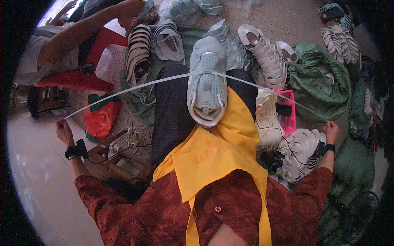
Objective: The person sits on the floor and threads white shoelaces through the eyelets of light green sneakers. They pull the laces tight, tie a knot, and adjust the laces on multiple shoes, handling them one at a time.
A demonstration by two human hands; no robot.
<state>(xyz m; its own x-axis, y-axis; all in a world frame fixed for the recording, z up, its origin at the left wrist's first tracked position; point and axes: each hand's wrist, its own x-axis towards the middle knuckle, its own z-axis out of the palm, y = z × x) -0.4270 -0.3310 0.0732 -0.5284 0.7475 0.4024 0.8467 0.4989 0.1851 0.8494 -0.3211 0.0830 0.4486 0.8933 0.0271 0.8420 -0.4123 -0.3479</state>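
A pale grey-green sneaker (206, 88) rests upright between my knees, its toe pointing away from me and its opening nearest my body. A long white shoelace (160, 80) crosses the shoe at the front of its tongue and stretches out to both sides. Far out to the left, my left hand (63, 132) pinches one end of the lace. My right hand (331, 132) grips the other end, out at the right above stacked shoe uppers. Both lengths run taut with a slight bend. A yellow apron (217, 158) covers my lap below the sneaker.
Nested shoe uppers (264, 55) lie ahead, with white uppers (301, 151) at the right. A pink basket (287, 110) stands beside a bundle of white laces (269, 119). A green sack (320, 82) is farther right. Left are a red bag (102, 119), a wooden stool (119, 160) and another person's arm (82, 35).
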